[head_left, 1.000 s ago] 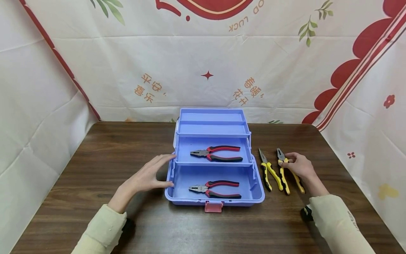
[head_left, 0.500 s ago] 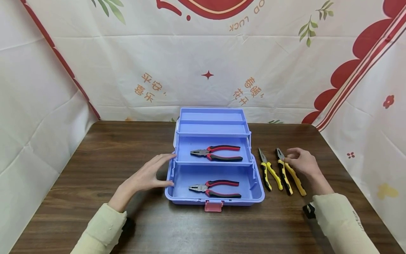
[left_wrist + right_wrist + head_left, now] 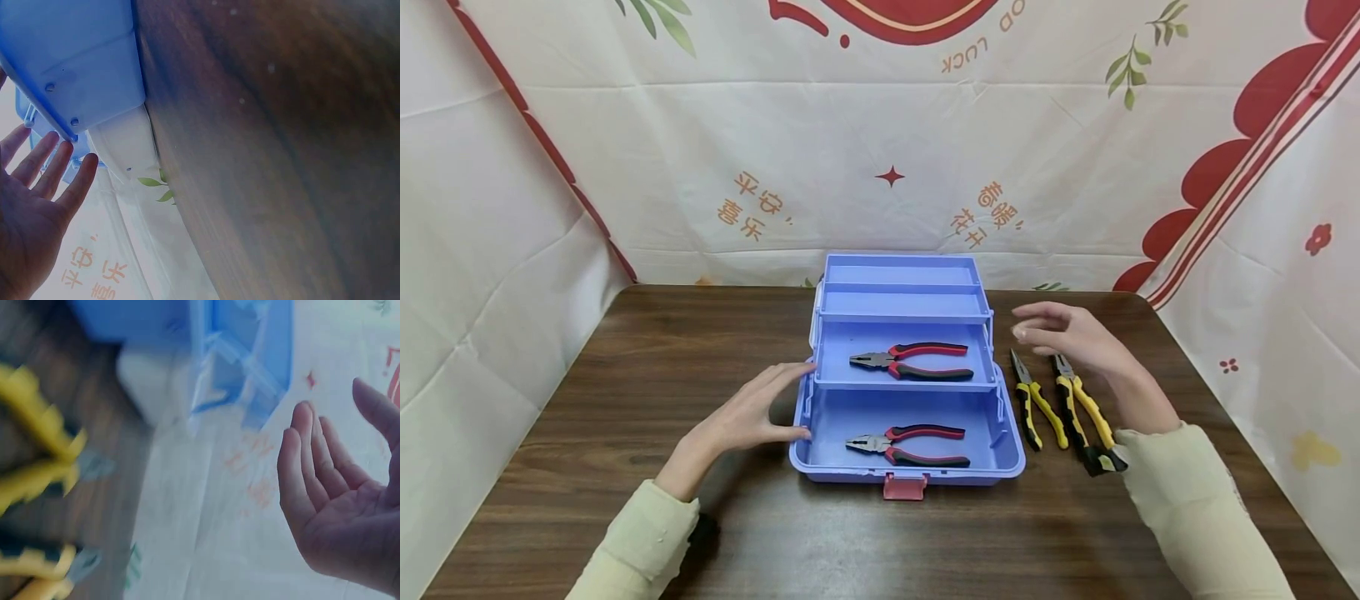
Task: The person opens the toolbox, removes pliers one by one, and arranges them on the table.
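A blue tiered toolbox (image 3: 910, 477) stands unfolded on the table. Red-and-black combination pliers (image 3: 917, 362) lie in its middle tray, and a similar red-and-black pair (image 3: 910, 447) in the bottom compartment. My left hand (image 3: 745, 412) rests its spread fingers and thumb against the toolbox's left side; in the left wrist view its fingertips (image 3: 65, 150) reach the box wall. My right hand (image 3: 1071, 335) hangs in the air with nothing in it, above yellow-and-black pliers (image 3: 1075, 408). Beside them lie yellow-and-black long-nose pliers (image 3: 1036, 404). The right wrist view is blurred around the tools.
The toolbox's pink latch (image 3: 905, 487) hangs at its front. Behind the brown wooden table (image 3: 865, 550) hangs a white printed cloth (image 3: 895, 125), which also covers both sides.
My right hand has let go of the yellow-and-black pliers at the right, lifted off them and moved up and left toward the toolbox. My left hand stays at the box.
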Demonstrator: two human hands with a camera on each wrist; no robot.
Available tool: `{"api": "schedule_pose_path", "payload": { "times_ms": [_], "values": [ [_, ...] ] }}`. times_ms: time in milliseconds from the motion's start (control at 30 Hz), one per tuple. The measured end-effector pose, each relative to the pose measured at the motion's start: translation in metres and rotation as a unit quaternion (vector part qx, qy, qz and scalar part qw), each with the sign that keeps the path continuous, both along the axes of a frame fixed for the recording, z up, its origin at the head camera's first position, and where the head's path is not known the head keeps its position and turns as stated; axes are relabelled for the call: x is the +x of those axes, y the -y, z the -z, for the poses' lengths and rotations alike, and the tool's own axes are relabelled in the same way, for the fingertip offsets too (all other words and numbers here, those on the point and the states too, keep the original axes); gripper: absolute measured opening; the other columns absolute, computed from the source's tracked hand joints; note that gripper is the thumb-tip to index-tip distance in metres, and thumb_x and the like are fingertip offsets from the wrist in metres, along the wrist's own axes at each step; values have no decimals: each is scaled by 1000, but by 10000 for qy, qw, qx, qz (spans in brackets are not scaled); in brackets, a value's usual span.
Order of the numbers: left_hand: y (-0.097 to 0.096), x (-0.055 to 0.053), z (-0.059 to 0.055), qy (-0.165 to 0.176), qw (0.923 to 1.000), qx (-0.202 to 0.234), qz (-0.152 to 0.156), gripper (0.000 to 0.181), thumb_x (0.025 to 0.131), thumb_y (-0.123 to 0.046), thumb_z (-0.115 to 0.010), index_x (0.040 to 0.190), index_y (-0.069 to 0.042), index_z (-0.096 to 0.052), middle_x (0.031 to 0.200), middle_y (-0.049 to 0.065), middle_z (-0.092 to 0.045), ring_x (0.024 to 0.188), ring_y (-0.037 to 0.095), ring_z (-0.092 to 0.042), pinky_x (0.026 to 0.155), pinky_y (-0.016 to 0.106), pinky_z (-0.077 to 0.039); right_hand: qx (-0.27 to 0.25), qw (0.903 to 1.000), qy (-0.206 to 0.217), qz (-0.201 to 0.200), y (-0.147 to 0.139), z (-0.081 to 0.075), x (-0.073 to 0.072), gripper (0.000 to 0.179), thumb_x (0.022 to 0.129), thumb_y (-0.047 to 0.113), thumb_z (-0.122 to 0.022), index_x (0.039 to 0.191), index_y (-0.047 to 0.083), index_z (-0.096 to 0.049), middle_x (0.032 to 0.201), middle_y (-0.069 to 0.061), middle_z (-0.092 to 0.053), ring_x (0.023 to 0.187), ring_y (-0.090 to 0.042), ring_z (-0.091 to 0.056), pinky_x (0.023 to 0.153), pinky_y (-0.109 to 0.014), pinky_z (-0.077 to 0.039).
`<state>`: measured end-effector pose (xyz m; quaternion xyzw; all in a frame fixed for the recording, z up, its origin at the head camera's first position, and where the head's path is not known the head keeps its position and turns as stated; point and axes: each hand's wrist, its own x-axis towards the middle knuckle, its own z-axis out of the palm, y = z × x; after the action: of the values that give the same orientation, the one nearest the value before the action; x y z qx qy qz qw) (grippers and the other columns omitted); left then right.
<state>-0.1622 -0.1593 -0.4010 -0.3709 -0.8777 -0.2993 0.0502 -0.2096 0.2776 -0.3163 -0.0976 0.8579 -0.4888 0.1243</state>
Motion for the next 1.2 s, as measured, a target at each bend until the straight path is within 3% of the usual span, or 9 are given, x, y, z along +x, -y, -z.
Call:
{"api": "schedule_pose_path", "payload": {
  "times_ms": [133, 433, 633, 867, 1200],
  "values": [
    [0, 0, 0, -26, 10000, 8, 23, 84, 67, -41, -74, 134, -9, -35, 131, 5, -39, 118, 18, -35, 95, 41, -29, -311, 9984, 270, -375, 24, -7, -10, 58, 81, 30, -64, 126, -1, -43, 116, -22, -51, 98, -27, -55, 78, -35, -46],
    [0, -1, 1, -43, 10000, 37, 56, 84, 68, -44, -72, 135, -9, -35, 131, 4, -39, 118, 17, -34, 95, 41, -29, -358, 9905, 679, -1140, 73, -8, -28, 57, 81, 28, -65, 125, -1, -44, 112, -19, -55, 100, -31, -53, 82, -42, -43],
    [-1, 0, 0, -39, 10000, 50, 49, 84, 68, -43, -73, 135, -9, -35, 131, 4, -39, 118, 17, -34, 95, 41, -29, -148, 9870, 708, -1436, 99, -1, -32, 52, 81, 27, -65, 122, 1, -49, 107, -15, -58, 98, -22, -54, 84, -39, -41],
    [0, -1, 0, -115, 9999, 70, 86, 84, 67, -41, -74, 134, -8, -35, 131, 5, -39, 117, 18, -35, 95, 41, -29, 263, 9841, 507, -1681, 120, 7, -37, 47, 80, 27, -66, 119, 4, -53, 100, -4, -63, 99, -17, -53, 93, -42, -30],
    [0, 0, 0, -62, 9999, 65, 68, 84, 67, -39, -74, 134, -8, -35, 131, 5, -39, 117, 18, -35, 94, 41, -30, 589, 9696, 520, -2320, 129, 16, -39, 47, 81, 21, -65, 122, 4, -50, 114, -8, -55, 104, -19, -50, 89, -37, -37]
  ]
}}
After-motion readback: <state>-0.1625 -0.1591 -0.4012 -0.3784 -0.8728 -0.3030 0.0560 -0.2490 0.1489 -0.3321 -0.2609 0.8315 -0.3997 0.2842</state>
